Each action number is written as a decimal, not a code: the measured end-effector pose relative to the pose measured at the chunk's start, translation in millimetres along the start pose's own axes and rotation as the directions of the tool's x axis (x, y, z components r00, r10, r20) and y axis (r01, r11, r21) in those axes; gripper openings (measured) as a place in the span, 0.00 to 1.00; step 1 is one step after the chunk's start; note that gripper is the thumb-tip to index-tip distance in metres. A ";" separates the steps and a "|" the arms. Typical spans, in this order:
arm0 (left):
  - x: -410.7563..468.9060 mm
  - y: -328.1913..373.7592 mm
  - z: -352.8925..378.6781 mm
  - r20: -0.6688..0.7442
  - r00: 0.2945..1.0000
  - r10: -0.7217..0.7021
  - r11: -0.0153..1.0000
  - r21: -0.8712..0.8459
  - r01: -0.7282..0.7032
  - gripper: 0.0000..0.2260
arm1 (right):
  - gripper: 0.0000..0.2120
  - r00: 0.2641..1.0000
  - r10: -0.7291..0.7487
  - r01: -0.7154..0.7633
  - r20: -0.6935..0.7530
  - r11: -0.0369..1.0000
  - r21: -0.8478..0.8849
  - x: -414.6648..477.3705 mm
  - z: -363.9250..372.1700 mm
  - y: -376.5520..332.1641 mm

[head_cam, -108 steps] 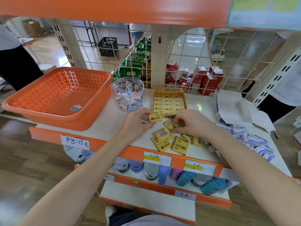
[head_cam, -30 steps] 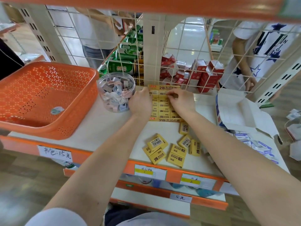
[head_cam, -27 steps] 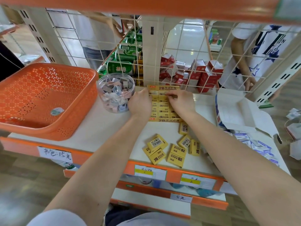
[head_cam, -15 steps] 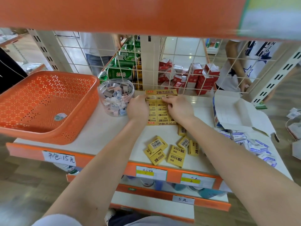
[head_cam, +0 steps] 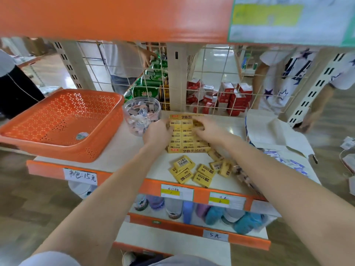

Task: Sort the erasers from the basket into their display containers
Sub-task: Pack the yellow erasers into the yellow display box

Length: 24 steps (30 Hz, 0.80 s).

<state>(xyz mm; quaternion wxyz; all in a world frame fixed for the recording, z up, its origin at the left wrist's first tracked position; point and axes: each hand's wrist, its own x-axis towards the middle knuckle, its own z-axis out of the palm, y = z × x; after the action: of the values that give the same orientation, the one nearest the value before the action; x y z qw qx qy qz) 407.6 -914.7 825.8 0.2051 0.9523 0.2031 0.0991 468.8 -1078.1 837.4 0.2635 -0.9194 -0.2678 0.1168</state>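
Note:
A yellow display box (head_cam: 186, 150) of 2B erasers stands at the middle of the shelf, nearly full. My left hand (head_cam: 157, 133) holds its left edge with fingers curled over the wall. My right hand (head_cam: 208, 129) lies on the erasers in the box's upper right, fingers fairly straight. Several loose yellow erasers (head_cam: 184, 169) lie in front of the box. The orange basket (head_cam: 63, 150) at the left holds one small pale item (head_cam: 82, 135). A clear round jar (head_cam: 141, 118) of small mixed erasers stands between basket and box.
An open white carton (head_cam: 269, 129) sits at the right, with several blue-and-white packets (head_cam: 294, 166) in front of it. A wire grid backs the shelf, with people standing behind it. An orange shelf edge hangs low overhead. Bottles fill the shelf below.
Both hands left the loose erasers and went up to the yellow box. Over the last second they have stayed on it, shifting only slightly, while the camera tilted.

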 end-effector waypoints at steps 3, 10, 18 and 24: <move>-7.0 -4.4 -6.0 -0.061 0.998 0.027 0.999 -0.018 -0.028 0.13 | 0.16 0.998 -0.005 0.006 -0.067 1.000 0.022 -7.1 -25.0 1.9; -37.1 22.8 -1.0 0.138 0.892 0.430 0.877 -0.296 -0.377 0.11 | 0.02 0.998 0.053 -0.055 -0.033 0.998 -0.041 -31.4 -37.0 13.2; -45.5 38.8 5.7 0.258 0.748 0.611 0.786 -0.305 -0.537 0.13 | 0.05 0.985 0.095 -0.065 0.143 0.977 -0.201 -62.7 -53.3 19.8; -39.2 49.8 21.0 0.379 0.628 0.679 0.708 -0.113 -0.697 0.17 | 0.17 0.895 0.176 -0.040 0.409 0.947 -0.319 -86.1 -55.1 10.6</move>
<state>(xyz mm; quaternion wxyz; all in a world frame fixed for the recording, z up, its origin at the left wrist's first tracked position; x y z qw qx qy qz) 395.3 -980.4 824.3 0.1668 0.9609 -0.2191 -0.0282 421.6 -1156.6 883.9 0.0466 -0.9133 -0.2821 0.2900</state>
